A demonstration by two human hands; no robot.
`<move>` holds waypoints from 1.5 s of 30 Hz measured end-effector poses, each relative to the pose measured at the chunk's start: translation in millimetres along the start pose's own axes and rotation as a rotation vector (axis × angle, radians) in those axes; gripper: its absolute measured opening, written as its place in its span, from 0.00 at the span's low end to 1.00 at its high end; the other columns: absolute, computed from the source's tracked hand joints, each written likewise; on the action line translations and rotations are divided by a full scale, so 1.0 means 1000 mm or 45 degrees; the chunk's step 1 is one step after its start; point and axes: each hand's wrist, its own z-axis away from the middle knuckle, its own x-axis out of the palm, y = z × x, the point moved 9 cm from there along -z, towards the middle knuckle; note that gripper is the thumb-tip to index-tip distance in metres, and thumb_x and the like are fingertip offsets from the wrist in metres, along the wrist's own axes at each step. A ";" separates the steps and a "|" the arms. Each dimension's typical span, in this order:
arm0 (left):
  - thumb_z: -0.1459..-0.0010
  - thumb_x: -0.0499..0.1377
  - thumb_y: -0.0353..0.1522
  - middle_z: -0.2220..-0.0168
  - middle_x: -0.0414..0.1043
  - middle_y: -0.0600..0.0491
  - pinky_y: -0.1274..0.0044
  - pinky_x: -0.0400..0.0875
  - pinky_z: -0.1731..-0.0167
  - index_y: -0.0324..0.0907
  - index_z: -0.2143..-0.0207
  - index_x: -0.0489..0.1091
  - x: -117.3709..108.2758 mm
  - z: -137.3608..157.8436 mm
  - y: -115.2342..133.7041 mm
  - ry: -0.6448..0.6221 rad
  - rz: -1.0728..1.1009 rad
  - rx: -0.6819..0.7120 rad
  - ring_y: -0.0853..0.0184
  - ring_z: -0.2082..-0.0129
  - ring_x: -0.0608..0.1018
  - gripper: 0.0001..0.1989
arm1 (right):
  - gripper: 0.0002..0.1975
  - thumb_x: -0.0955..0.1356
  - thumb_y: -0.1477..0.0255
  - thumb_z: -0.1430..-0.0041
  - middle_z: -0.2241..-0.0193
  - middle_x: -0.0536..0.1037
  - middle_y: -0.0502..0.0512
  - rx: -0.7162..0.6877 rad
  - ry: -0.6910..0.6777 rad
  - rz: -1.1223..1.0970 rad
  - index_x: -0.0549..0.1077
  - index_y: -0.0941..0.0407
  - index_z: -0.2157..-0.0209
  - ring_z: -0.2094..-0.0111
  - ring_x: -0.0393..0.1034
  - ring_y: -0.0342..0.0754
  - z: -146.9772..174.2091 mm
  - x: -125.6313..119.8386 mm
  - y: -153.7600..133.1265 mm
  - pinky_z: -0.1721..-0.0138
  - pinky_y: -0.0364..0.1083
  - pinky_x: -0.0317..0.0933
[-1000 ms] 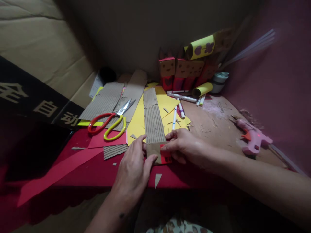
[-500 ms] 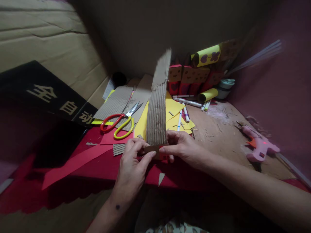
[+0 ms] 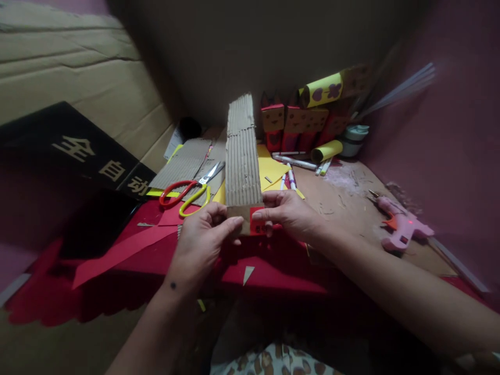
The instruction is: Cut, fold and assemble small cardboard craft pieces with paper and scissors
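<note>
A long strip of corrugated cardboard (image 3: 242,161) stands up in front of me, its ridges showing and its near end folded over. On that folded, smooth end is a red printed patch (image 3: 257,221). My left hand (image 3: 207,229) pinches the fold's left side between thumb and fingers. The right side is gripped by my right hand (image 3: 285,213), its thumb lying over the red patch. Scissors (image 3: 187,198) with one red and one yellow handle lie beyond my left hand. Yellow paper (image 3: 273,169) is partly hidden behind the strip.
A pink glue gun (image 3: 402,221) with a red light lies at right on a cardboard sheet (image 3: 336,203). Red paper strips (image 3: 125,255) lie at left. Markers (image 3: 295,161), decorated cardboard figures (image 3: 273,125) and yellow tubes (image 3: 327,151) are at the back. A black-printed box flap (image 3: 89,151) juts in from the left.
Both hands have raised the strip's folded end a little and tipped it, so more of the smooth face and red patch shows. The whole view has shifted slightly.
</note>
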 end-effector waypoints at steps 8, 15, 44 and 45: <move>0.58 0.69 0.31 0.77 0.72 0.56 0.77 0.78 0.79 0.39 0.73 0.67 0.005 -0.006 0.003 -0.017 0.051 0.037 0.70 0.78 0.75 0.13 | 0.11 0.76 0.70 0.58 0.74 0.75 0.50 -0.047 0.083 0.019 0.75 0.59 0.71 0.79 0.65 0.40 -0.002 -0.008 -0.003 0.82 0.40 0.61; 0.59 0.68 0.30 0.80 0.69 0.58 0.77 0.76 0.82 0.41 0.75 0.64 0.004 -0.005 0.007 0.013 0.034 0.081 0.71 0.82 0.73 0.14 | 0.11 0.76 0.70 0.58 0.74 0.76 0.50 -0.030 0.107 -0.019 0.75 0.59 0.71 0.79 0.66 0.40 0.001 -0.008 -0.002 0.81 0.41 0.61; 0.52 0.66 0.35 0.71 0.76 0.52 0.80 0.72 0.84 0.39 0.55 0.66 0.017 -0.013 0.010 -0.194 0.184 0.111 0.66 0.77 0.79 0.22 | 0.09 0.72 0.68 0.50 0.80 0.68 0.47 -0.126 0.136 -0.004 0.72 0.59 0.75 0.80 0.58 0.39 -0.005 -0.015 -0.011 0.76 0.42 0.52; 0.51 0.66 0.37 0.73 0.76 0.51 0.82 0.70 0.85 0.38 0.59 0.68 0.020 -0.013 0.001 -0.245 0.158 0.025 0.67 0.78 0.78 0.19 | 0.09 0.72 0.67 0.51 0.80 0.69 0.47 -0.123 0.150 0.004 0.72 0.58 0.75 0.80 0.58 0.39 -0.005 -0.016 -0.010 0.76 0.43 0.52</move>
